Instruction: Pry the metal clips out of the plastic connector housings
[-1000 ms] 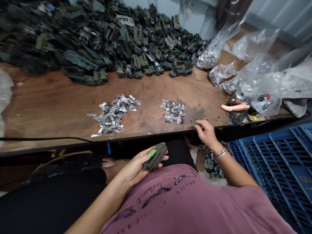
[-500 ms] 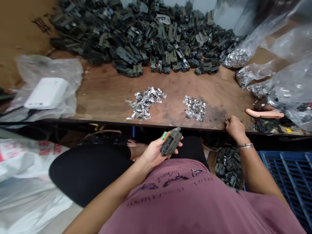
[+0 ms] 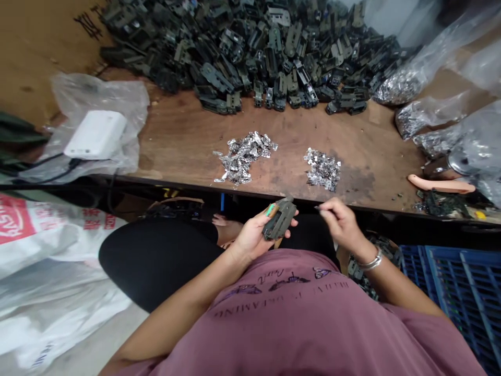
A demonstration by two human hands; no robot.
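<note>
My left hand (image 3: 254, 235) is wrapped round a dark grey-green plastic housing (image 3: 281, 219) above my lap, just in front of the table edge. A thin piece with a green part (image 3: 271, 210) lies between the thumb and the housing. My right hand (image 3: 341, 222) is in a pinch to the right of the housing, apart from it. Something small and dark shows at its fingertips, too small to name. Beyond the hands, two heaps of small shiny metal pieces, a left one (image 3: 246, 155) and a right one (image 3: 323, 169), lie on the wooden table (image 3: 176, 141).
A big pile of dark housings (image 3: 235, 57) covers the table's back. At the right are bags of metal pieces (image 3: 403, 86) and a pink-handled tool (image 3: 440, 184). A white device (image 3: 96, 134) lies on plastic at the left. A blue crate (image 3: 462, 282) stands low right.
My right hand has moved left from the tabletop, towards the housing, in a pinch. My left hand still holds the housing. The camera view has shifted slightly.
</note>
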